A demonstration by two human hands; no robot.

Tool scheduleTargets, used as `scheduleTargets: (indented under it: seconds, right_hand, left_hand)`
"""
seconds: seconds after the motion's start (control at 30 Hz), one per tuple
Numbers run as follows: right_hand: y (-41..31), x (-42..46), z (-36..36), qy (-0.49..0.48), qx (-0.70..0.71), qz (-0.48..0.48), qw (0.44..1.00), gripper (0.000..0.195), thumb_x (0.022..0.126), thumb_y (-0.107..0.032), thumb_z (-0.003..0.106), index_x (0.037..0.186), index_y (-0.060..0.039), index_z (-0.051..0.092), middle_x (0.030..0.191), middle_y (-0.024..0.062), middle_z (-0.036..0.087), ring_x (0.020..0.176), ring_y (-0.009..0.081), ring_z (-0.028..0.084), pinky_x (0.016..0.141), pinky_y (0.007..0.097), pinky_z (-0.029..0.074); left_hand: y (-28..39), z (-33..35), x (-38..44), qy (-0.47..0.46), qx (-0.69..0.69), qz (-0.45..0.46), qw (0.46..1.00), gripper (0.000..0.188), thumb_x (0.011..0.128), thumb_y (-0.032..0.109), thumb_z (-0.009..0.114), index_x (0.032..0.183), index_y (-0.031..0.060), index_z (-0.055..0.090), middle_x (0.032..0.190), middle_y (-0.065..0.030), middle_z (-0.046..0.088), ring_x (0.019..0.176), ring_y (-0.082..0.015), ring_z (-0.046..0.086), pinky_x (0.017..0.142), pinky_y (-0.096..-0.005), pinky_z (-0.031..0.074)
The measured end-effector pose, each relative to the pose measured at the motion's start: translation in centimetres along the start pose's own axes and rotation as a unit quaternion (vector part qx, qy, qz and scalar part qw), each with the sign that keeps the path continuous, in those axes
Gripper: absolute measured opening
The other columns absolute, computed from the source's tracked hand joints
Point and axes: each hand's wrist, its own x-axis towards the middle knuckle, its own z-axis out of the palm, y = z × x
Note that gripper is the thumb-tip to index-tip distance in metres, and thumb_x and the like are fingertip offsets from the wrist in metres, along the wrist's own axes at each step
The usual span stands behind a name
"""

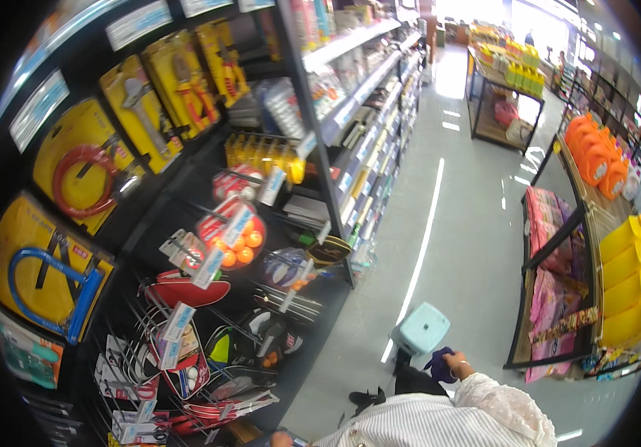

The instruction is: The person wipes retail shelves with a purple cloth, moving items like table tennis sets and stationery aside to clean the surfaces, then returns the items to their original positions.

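My right hand (pixel 457 363), with a bracelet at the wrist, grips a bunched dark purple cloth (pixel 439 366) beside my body. Just beyond it a light teal plastic stool (pixel 423 328) stands on the floor. At the bottom edge only part of my left hand (pixel 282 439) shows, close to the lower shelf goods; what it holds is not clear. To the left hang a blue U-lock (pixel 83 296), a red cable lock (pixel 83 181), an adjustable wrench (pixel 144 114) and pliers (pixel 192 92) on yellow cards. Orange table tennis balls (pixel 239 248) and packed paddles hang on hooks.
A long shelf rack (pixel 376 84) runs along the left of the grey aisle floor (pixel 460 223). On the right stands a display rack (pixel 583 223) with orange jugs (pixel 597 153), yellow bottles (pixel 630 279) and pink packs (pixel 546 223). Farther off is a table (pixel 502 89) with bottles.
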Motion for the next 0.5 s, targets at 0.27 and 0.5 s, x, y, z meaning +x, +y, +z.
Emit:
scheduleTargets:
  seconds: [0.27,0.5]
  right_hand:
    - [16.2,7.8,-4.5,0.060,0.164,0.062,0.983,0.042,0.077,-0.025,0.066,0.104,0.0065,0.061,0.088,0.0156,0.067,0.077,0.0269,0.064,0.072,0.0378,0.051]
    - [19.7,11.2,-11.1,0.047,0.352,0.090,0.931,0.041,0.078,-0.027,0.065,0.101,0.0063,0.061,0.087,0.0173,0.067,0.075,0.0271,0.066,0.064,0.0391,0.053]
  left_hand:
    - [17.0,12.6,-3.4,-0.046,0.056,0.191,0.979,0.022,0.092,0.025,0.057,0.105,0.0077,0.061,0.081,-0.0042,0.065,0.062,-0.0105,0.060,0.052,-0.0224,0.047]
    - [23.2,29.5,-2.6,-0.250,0.364,0.177,0.880,0.030,0.095,0.030,0.051,0.115,0.0087,0.058,0.101,-0.0073,0.065,0.085,-0.0167,0.065,0.067,-0.0298,0.050]
